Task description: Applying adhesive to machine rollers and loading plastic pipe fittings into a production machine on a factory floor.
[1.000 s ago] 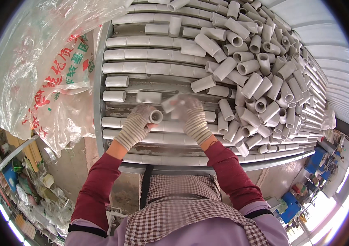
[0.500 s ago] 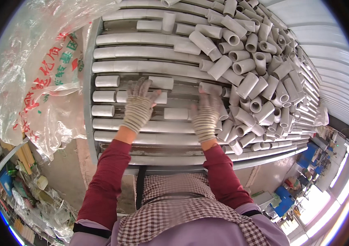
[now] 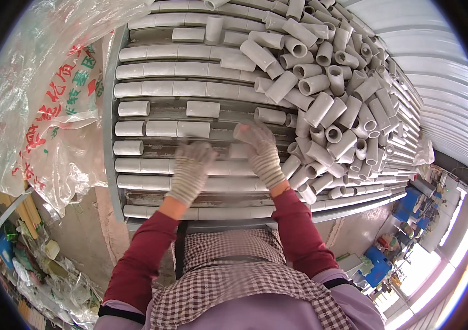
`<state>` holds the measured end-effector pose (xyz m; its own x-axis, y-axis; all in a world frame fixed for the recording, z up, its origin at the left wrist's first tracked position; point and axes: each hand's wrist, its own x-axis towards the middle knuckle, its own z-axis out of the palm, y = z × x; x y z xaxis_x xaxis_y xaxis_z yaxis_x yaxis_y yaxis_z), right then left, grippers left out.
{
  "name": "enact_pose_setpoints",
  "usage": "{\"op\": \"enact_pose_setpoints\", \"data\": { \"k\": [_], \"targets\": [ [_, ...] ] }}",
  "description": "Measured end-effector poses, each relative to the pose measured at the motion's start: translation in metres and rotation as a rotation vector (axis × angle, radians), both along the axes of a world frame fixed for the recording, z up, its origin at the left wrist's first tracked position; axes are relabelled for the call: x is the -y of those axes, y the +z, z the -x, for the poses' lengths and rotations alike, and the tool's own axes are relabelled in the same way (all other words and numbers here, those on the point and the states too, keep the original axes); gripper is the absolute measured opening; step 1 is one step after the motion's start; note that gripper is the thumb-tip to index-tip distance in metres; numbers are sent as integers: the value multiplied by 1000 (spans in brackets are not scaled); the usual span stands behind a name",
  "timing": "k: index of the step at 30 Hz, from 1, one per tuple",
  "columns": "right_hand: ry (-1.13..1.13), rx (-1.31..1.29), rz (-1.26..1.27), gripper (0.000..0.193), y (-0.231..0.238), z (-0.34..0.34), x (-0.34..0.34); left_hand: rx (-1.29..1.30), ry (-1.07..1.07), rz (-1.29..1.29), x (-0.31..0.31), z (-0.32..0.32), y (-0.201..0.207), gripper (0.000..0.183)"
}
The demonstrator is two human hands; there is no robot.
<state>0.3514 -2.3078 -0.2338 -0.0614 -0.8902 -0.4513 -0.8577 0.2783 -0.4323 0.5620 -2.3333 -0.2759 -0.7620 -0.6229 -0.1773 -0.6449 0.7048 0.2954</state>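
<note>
While both gloved hands hovered over the slatted rack (image 3: 110,181), the left hand (image 3: 190,168) was blurred, fingers spread flat above a row of short white tubes (image 3: 151,165), gripping nothing. Just beyond, the right hand (image 3: 258,151) curled near a tube piece (image 3: 239,150), though I could not tell whether it held it. Farther right lay a loose pile of tubes (image 3: 327,104); a printed plastic bag (image 3: 52,110) hung at left.

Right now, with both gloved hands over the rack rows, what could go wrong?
The loose heap of tubes leans right beside the right hand; a nudge could roll pieces onto the sorted rows. Both hands are blurred, the left hand too, so their grip can't be judged, and a tube could slip.
</note>
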Motion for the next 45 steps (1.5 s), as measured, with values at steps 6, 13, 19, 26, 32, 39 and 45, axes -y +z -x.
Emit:
{"op": "enact_pose_setpoints", "data": {
  "k": [6, 13, 19, 26, 32, 39, 45],
  "targets": [
    [-801, -97, 429, 50, -47, 35, -6, -103, 209, 131, 25, -75, 21, 40],
    [-306, -40, 518, 48, -29, 1, 1, -373, -146, -56, -21, 50, 28, 40],
    [-308, -249, -249, 54, 18, 15, -47, -195, -143, 18, -15, 93, 6, 41],
    [-168, 199, 254, 51, -23, 29, -84, -58, -69, -13, 14, -2, -10, 42],
    [-39, -11, 658, 54, 8, 29, -4, -185, 60, 138, 3, -16, 11, 57],
    [-486, -456, 603, 88, 46, 137, -119, -230, -5, -154, -73, 129, 41, 67],
    [-305, -376, 788, 100, 10, 217, -129, -134, 316, -305, -73, 181, -1, 63]
  ]
}}
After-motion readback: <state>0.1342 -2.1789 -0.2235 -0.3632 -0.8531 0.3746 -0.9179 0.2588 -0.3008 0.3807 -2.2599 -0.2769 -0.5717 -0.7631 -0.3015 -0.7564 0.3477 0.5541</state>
